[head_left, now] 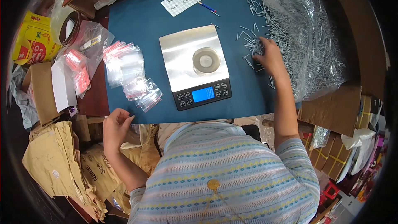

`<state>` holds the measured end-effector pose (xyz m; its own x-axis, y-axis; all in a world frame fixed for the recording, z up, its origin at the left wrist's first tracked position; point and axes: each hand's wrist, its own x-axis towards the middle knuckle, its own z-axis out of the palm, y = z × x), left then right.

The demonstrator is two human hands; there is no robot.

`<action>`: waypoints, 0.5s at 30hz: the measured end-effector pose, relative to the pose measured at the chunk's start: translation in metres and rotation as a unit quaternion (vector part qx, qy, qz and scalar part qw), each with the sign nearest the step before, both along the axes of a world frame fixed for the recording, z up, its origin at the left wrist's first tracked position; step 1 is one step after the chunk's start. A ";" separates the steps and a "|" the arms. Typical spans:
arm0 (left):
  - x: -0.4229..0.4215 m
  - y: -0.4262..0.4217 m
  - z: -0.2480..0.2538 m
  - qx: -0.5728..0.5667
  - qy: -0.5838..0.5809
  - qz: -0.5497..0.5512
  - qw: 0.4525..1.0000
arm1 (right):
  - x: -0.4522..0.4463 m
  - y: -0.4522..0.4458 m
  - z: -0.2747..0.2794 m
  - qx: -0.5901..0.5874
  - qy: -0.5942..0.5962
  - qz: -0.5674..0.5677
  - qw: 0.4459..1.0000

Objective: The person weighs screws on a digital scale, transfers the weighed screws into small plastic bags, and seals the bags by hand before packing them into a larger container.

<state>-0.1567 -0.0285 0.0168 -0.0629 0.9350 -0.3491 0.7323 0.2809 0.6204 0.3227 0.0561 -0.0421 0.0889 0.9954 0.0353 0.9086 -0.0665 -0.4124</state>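
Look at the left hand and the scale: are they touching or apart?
Apart. The head view plainly shows blue cloth in the gap between the left hand and the scale.

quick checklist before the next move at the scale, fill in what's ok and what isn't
1. Digital scale switched on: ok, its display is lit.
2. Display at zero: ok, as far as the small digits can be read.
3. Round cup fully on the metal plate: ok.
4. Small zip bags sorted singly: not ok, they overlap in a heap.
5. Left hand free: ok, it holds nothing visible at the table edge.
6. Right hand holding a piece from the loose metal fasteners: cannot tell, the fingertips are among them.
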 end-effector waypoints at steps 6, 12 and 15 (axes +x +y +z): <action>0.008 -0.001 0.002 0.049 -0.016 -0.023 0.998 | -0.006 0.014 0.021 -0.015 -0.025 -0.007 1.000; 0.016 0.003 -0.007 0.069 -0.021 -0.047 0.996 | -0.021 0.027 -0.011 0.032 -0.088 -0.010 0.996; 0.022 0.004 -0.007 0.064 -0.027 -0.053 0.996 | -0.016 0.033 -0.021 0.061 0.039 0.034 0.997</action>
<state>-0.1348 -0.0245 0.0094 0.0535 0.9726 -0.2261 0.7182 0.1198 0.6854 0.3065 0.0886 -0.0634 0.0292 0.9880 0.1515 0.8744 0.0481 -0.4828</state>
